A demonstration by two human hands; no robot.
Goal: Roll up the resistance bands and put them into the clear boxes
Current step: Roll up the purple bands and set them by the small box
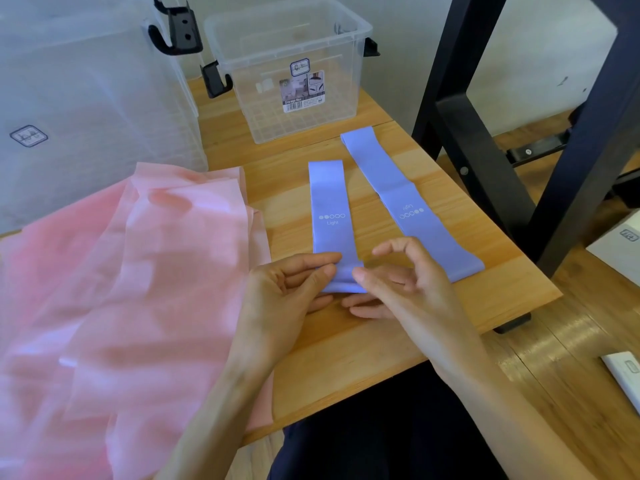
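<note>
Both hands pinch near end of purple band point(331, 216): left hand point(287, 289), right hand point(401, 282); its length runs straight away toward clear box point(287, 77).

- Just one view here, a head cam, so no second view shares any of the scene.
- It looks forward and steeply down onto the wooden bench point(398, 327) from the near edge.
- Pretty close in: the hands point(346, 292) sit mid-frame, forearms run out the bottom.
- Wide-angle, so a wall shows up top and floor at right.
</note>
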